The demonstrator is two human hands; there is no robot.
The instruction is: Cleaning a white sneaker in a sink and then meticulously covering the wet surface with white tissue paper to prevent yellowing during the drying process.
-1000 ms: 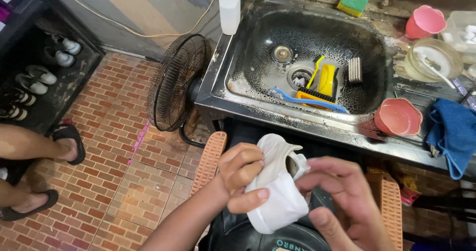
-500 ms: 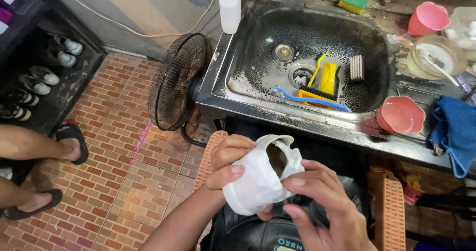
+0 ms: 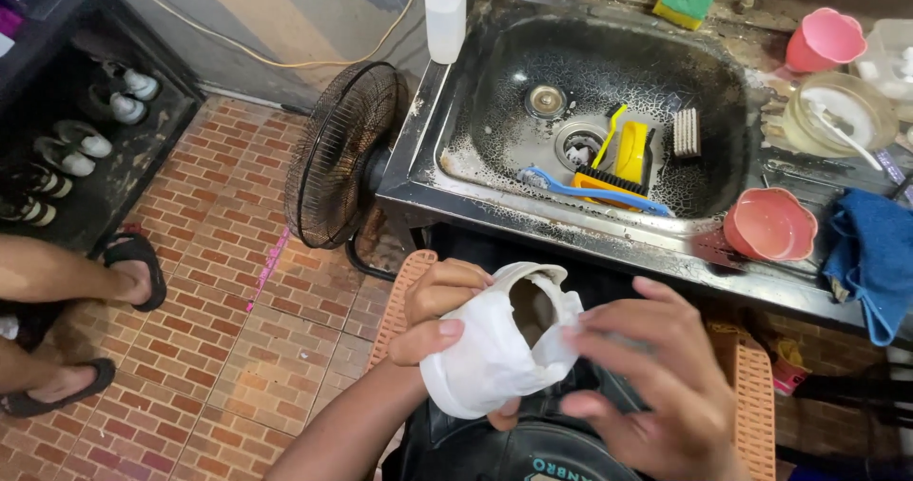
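Far left there's a dark shoe rack (image 3: 67,148) and someone's sandaled feet (image 3: 105,319) on the reddish brick-pattern floor (image 3: 219,348). Moving right, a black floor fan (image 3: 344,158) stands just beside a grimy steel sink (image 3: 495,201) that holds a yellow brush (image 3: 628,153). Near the middle, the left hand (image 3: 439,312) is wrapped around a white shoe (image 3: 499,353), thumb pressed on its side. The right hand (image 3: 651,395) touches the shoe's opening with spread fingers, looks like a loose hold. Pink bowls (image 3: 768,224) and a blue cloth (image 3: 870,253) sit right.

white shoe (image 3: 495,353) | soft, crumpled | opening faces up, dark inside | held below sink edge
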